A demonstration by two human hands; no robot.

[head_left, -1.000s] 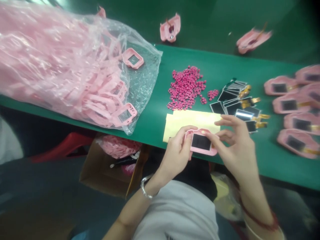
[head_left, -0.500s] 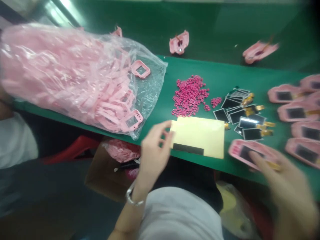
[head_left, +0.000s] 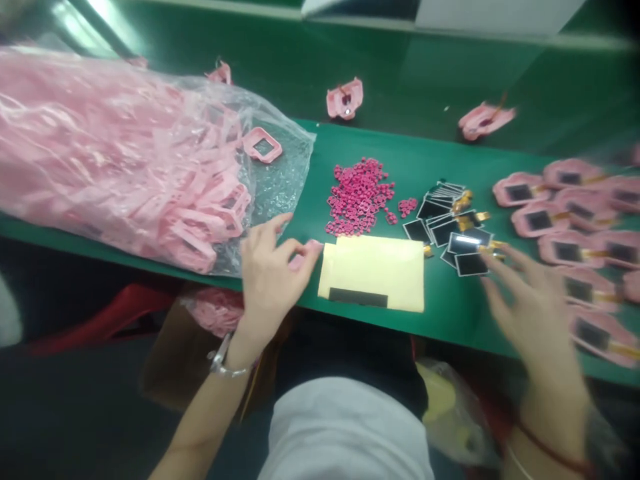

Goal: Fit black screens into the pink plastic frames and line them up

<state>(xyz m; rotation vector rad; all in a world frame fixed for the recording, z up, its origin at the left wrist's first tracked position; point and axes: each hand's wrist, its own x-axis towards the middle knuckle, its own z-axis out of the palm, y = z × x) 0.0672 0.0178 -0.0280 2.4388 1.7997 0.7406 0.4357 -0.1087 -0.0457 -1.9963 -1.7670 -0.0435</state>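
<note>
My left hand (head_left: 277, 263) is at the mouth of the clear bag, its fingers curled round a pink piece that is mostly hidden. Pink plastic frames (head_left: 215, 220) fill the bag beside it. My right hand (head_left: 530, 300) reaches over the pile of small black screens (head_left: 470, 264) with gold tabs, fingers apart, fingertips at the nearest screens. Between the hands lies a yellow pad (head_left: 380, 270) with a black strip. Behind the pad is a heap of small magenta buttons (head_left: 360, 197). Pink housings with screens (head_left: 567, 250) stand in rows at the right.
Several pink parts with brown wires (head_left: 345, 100) sit along the back of the green table (head_left: 400, 150). Below the front edge are a cardboard box (head_left: 173, 360), a red stool (head_left: 105, 320) and a clear bag (head_left: 450, 407) with yellow contents.
The pink housing from my right hand now lies at the front right, and that hand has moved to the screens. My left hand has gone from the pad to the bag. The view has shifted.
</note>
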